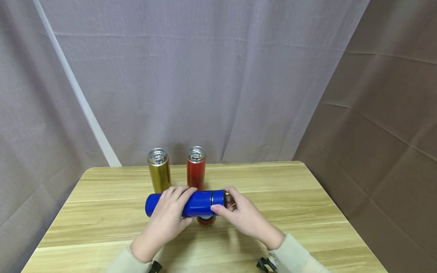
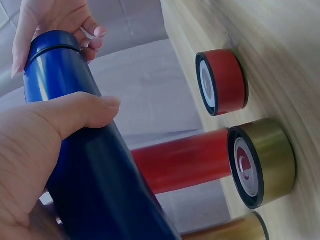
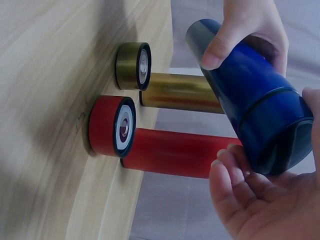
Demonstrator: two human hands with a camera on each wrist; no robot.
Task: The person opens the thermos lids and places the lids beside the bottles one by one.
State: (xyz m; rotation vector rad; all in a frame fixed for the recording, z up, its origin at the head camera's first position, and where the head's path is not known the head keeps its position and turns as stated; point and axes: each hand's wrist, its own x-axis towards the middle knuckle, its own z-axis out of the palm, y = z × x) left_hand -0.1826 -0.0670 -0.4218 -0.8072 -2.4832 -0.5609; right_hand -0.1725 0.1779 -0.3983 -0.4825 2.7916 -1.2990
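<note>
A blue thermos [image 1: 200, 203] is held lying nearly level above the table, its cap end toward the right. My left hand [image 1: 172, 210] grips its body, with the thumb along the near side. At the other end my right hand [image 1: 242, 214] holds the blue cap [image 1: 219, 197] between thumb and fingers. The cap sits against the body with a thin dark seam between them. Behind stand an uncapped red thermos [image 1: 196, 172] and an uncapped gold thermos [image 1: 159, 172]. A red cap [image 3: 106, 125] and a gold cap [image 3: 127, 65] rest upside down on the table.
The wooden table [image 1: 290, 197] reaches back to a grey curtain [image 1: 191, 76]. A brown curtain [image 1: 382, 151] hangs along the right side. In the head view, the blue thermos and my left hand cover parts of the things behind and below.
</note>
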